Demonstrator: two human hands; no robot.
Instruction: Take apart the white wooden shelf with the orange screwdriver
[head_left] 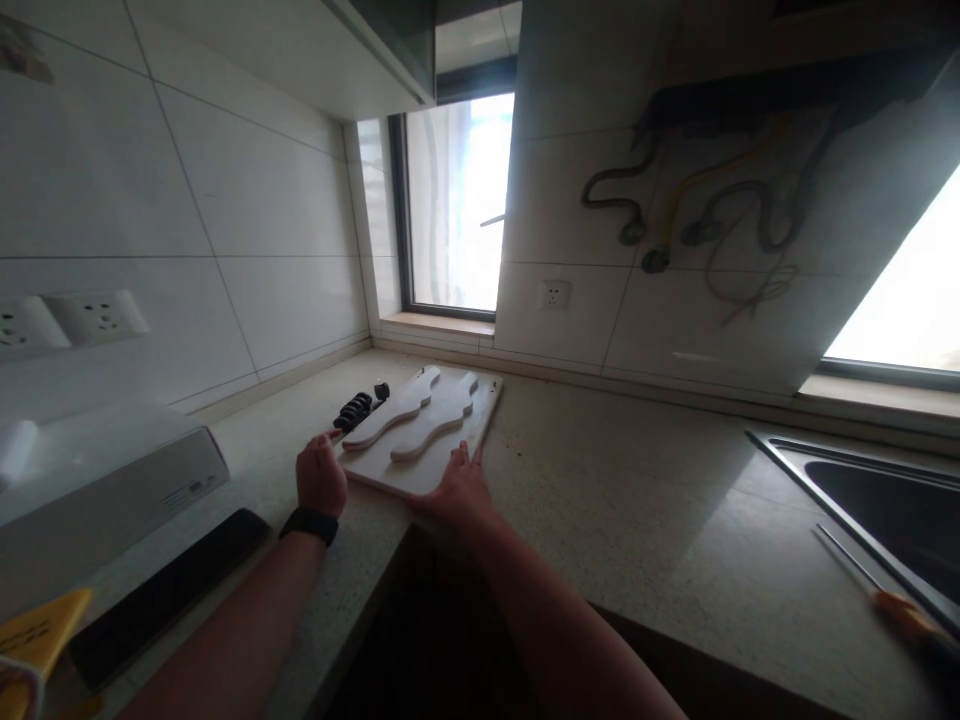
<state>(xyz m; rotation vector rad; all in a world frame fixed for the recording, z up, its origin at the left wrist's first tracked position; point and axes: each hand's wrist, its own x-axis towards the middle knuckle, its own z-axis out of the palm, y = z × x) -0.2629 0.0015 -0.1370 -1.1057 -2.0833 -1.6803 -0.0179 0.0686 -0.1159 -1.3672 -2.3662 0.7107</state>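
Observation:
A white rectangular board (442, 478) lies flat on the counter, with two wavy white strips on it: the left strip (394, 412) and the right strip (439, 425). My right hand (459, 488) rests over the board's near right corner, fingers stretched on its top and thumb along the near edge. At the board's left edge my left hand (322, 475) is closed, its fingertips curled and partly hidden; what they hold, if anything, cannot be made out. Just beyond them sits a row of black ring-like pieces (354, 410), touching or very near the board.
The counter (600, 480) runs right to a sink (795, 455), with a screwdriver (896, 605) by its rim. To the left lie a long black bar (172, 590), a pale box (150, 510) and a yellow item (45, 630). A cabinet (300, 60) hangs overhead.

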